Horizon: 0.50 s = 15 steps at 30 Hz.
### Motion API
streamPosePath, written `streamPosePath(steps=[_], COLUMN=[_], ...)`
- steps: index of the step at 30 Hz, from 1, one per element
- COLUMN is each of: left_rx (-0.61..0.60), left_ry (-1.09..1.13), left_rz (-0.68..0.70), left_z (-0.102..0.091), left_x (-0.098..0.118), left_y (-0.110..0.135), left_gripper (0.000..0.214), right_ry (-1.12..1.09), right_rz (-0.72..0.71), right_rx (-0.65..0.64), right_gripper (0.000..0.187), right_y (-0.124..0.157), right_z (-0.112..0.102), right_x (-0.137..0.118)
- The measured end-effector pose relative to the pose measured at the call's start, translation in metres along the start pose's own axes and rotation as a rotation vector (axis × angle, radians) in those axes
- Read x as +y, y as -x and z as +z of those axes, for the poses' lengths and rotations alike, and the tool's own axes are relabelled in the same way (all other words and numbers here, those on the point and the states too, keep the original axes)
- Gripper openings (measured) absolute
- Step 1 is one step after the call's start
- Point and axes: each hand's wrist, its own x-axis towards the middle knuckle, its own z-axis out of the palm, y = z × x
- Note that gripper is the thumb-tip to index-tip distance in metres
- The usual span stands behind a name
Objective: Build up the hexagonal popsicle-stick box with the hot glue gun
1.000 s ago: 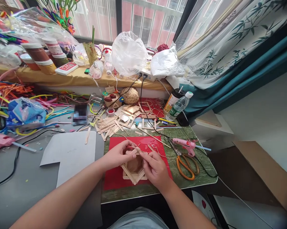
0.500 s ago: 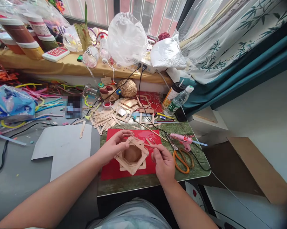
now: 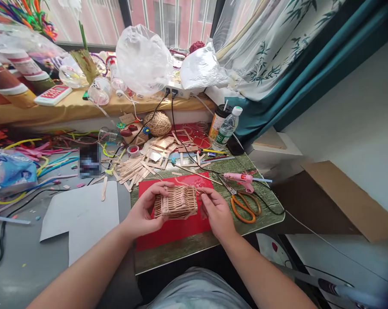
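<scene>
My left hand (image 3: 150,210) grips a box-like holder of stacked craft sticks (image 3: 179,201), fingers over its top and thumb below. The holder is tipped on its side, so its ridged, layered wall faces me. At its right end my right hand (image 3: 217,211) is closed in a pinch; what sits between the fingertips is too small to make out. Under both hands lies a red sheet (image 3: 168,234). To the right are orange-handled scissors (image 3: 247,208) and a pink glue gun (image 3: 242,179).
Behind the red sheet lie a pile of loose craft sticks (image 3: 139,169) and a twine ball (image 3: 157,123). A water bottle (image 3: 227,128) stands at the back right. White card (image 3: 84,214) lies at left. Black cords (image 3: 187,148) cross the table.
The stick holder has been lifted off the red sheet and tipped, so its side shows instead of its open middle. My right hand stays pinched by its right side. The camera view has shifted.
</scene>
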Motion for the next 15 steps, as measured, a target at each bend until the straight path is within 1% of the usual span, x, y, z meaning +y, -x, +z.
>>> streamPosePath(steps=[3, 5, 7, 11, 13, 15], left_rx=[-0.065, -0.119, -0.164, -0.188, -0.199, -0.203], left_ry=[-0.193, -0.281, -0.346, -0.437, -0.445, -0.398], left_rz=[0.049, 0.068, 0.049, -0.105, -0.143, -0.130], left_z=[0.003, 0.004, 0.005, 0.005, 0.002, -0.002], left_x=[0.002, 0.003, 0.005, 0.010, 0.011, 0.011], left_y=[0.001, 0.001, -0.001, -0.005, -0.006, -0.007], left_gripper=[0.062, 0.071, 0.079, 0.091, 0.088, 0.084], right_ry=[-0.125, -0.130, -0.082, 0.052, 0.081, 0.102], right_rz=[0.136, 0.156, 0.114, -0.003, -0.013, -0.034], right_rx=[-0.023, -0.012, 0.000, -0.003, -0.023, -0.046], right_gripper=[0.035, 0.039, 0.039, 0.037, 0.036, 0.034], right_y=[-0.008, -0.011, -0.012, -0.010, -0.009, -0.010], right_z=[-0.003, -0.003, -0.003, -0.004, -0.006, -0.008], right_x=[0.002, 0.002, 0.003, 0.005, 0.003, -0.002])
